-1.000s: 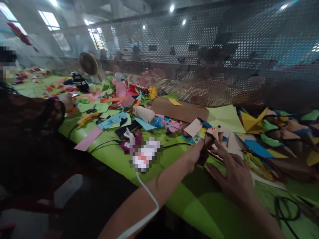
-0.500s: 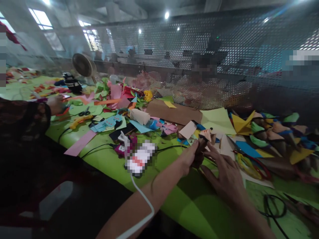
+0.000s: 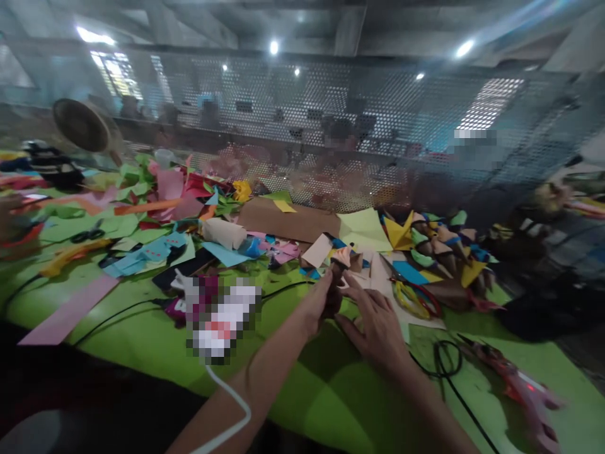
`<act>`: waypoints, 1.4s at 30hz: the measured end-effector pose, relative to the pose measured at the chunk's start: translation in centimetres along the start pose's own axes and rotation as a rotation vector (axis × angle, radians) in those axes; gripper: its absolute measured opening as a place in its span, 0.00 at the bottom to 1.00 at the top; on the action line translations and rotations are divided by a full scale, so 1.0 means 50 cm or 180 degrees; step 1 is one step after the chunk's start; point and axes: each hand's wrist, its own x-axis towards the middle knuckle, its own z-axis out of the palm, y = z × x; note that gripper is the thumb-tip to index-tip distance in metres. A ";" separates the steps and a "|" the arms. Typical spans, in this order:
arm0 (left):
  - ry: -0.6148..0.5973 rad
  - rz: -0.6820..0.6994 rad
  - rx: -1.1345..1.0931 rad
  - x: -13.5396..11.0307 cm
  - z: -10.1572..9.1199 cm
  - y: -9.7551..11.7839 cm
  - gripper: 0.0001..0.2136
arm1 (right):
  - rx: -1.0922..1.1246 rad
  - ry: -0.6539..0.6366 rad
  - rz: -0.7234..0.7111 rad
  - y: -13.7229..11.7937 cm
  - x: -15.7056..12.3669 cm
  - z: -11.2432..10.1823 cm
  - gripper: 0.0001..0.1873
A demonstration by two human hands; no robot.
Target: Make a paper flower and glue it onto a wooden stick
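My left hand [image 3: 324, 299] is closed around a small paper cone [image 3: 341, 257], brown below with a peach-coloured striped top that sticks up past the fingers. Close on its right, my right hand [image 3: 375, 321] has its fingers apart and holds nothing; whether a fingertip touches the cone I cannot tell. Just behind the hands lie paper scraps and a pale beige sheet [image 3: 317, 250]. Scissors with yellow and red handles [image 3: 416, 299] rest to the right of my right hand. Beyond them is a pile of similar small paper cones [image 3: 439, 243].
A pink glue gun [image 3: 524, 388] with a black cable lies at the right. A yellow glue gun [image 3: 70, 255] and black scissors [image 3: 87, 233] are at the left, near another person's hand [image 3: 12, 217]. A blurred white object [image 3: 229, 318] trails a white cord. Metal mesh [image 3: 302, 113] stands behind.
The view has swung right, so the table's things sit further left and the pink glue gun is now fully visible. My left hand keeps the paper cone; my right hand stays beside it.
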 end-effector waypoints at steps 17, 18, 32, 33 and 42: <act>-0.0101 -0.0073 -0.0084 0.000 -0.004 0.001 0.28 | 0.0072 -0.0040 0.0034 -0.009 0.002 -0.010 0.15; -0.0116 -0.0059 -0.0071 0.000 -0.004 0.001 0.28 | 0.0092 -0.0020 0.0041 -0.008 0.001 -0.010 0.15; -0.0221 -0.0153 -0.0117 0.002 -0.011 0.001 0.26 | 0.0167 0.0069 0.0007 -0.006 0.001 -0.010 0.16; -0.0202 -0.0160 -0.0125 0.002 -0.011 0.000 0.26 | 0.0173 0.0065 0.0010 -0.006 0.002 -0.010 0.16; -0.0254 -0.0252 -0.0201 0.010 -0.015 -0.003 0.26 | 0.0211 0.0184 -0.0037 -0.004 0.002 -0.012 0.16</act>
